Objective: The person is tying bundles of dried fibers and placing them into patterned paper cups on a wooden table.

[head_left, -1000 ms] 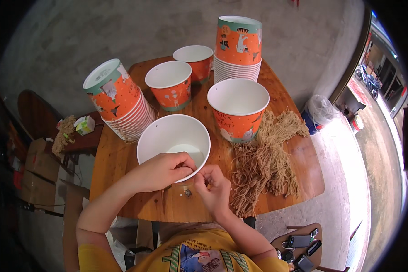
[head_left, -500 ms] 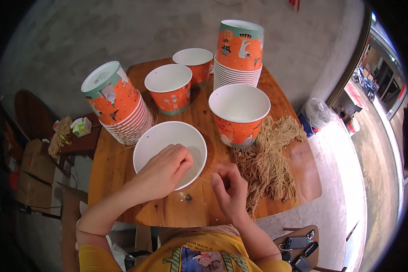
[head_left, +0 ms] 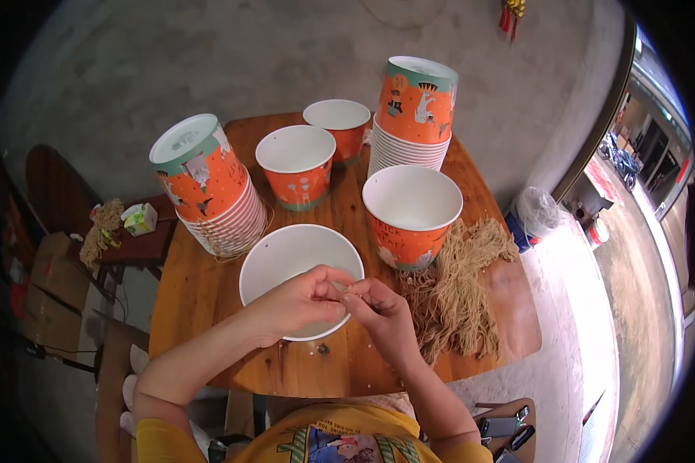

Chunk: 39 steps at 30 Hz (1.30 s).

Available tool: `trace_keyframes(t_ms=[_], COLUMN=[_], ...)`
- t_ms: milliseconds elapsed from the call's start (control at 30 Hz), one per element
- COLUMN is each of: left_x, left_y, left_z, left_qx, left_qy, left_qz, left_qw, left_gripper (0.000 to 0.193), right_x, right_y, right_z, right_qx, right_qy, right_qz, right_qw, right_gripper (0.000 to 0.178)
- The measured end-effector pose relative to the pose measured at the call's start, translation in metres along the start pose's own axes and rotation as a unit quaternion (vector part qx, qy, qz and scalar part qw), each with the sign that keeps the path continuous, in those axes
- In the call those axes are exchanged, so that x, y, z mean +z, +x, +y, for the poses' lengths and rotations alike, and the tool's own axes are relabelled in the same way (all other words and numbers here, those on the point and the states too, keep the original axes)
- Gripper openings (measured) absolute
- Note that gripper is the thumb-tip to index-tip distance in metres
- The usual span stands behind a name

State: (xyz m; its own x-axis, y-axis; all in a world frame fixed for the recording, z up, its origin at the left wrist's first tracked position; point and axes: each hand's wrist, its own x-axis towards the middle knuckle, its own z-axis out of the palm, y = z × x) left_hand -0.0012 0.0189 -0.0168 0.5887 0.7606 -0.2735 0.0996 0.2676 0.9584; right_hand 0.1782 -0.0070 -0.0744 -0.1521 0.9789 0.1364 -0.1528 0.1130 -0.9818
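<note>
White-lined bucket (head_left: 279, 259) stands partly beneath the hands (head_left: 305, 302) (head_left: 384, 315), which meet, their grip unclear.

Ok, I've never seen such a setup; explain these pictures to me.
There is no machine: these are a person's bare left hand and right hand. Every picture comes from one wide camera on the head, looking down, so straight edges bend. On the table sit the near tub, three more upright tubs, a left stack and a right stack of upside-down tubs, and tan string. The hands meet over the near tub's right side; anything pinched there is too small to make out.
</note>
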Motion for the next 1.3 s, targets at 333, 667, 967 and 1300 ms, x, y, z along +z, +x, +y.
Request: trace_keyframes(t_ms=[333, 667, 967, 1300], left_x=[0.004, 0.002, 0.002, 0.005], left_y=[0.004, 0.002, 0.007, 0.005], left_z=[-0.005, 0.001, -0.001, 0.004], left_qx=[0.006, -0.014, -0.018, -0.038], left_qy=[0.029, 0.032, -0.001, -0.028], left_qz=[0.031, -0.021, -0.018, -0.015], left_qw=[0.999, 0.999, 1.000, 0.999], left_gripper=[0.016, 0.017, 0.017, 0.012], right_x=[-0.024, -0.029, -0.022, 0.005], right_y=[0.010, 0.022, -0.021, -0.027], right_z=[-0.074, -0.041, -0.029, -0.022], right_qx=[0.129, 0.102, -0.216, -0.196], right_qy=[0.075, 0.077, -0.349, -0.257], right_qz=[-0.135, -0.050, 0.037, 0.046], right_qw=[0.980, 0.991, 0.911, 0.945], right_gripper=[0.017, 0.016, 0.022, 0.017])
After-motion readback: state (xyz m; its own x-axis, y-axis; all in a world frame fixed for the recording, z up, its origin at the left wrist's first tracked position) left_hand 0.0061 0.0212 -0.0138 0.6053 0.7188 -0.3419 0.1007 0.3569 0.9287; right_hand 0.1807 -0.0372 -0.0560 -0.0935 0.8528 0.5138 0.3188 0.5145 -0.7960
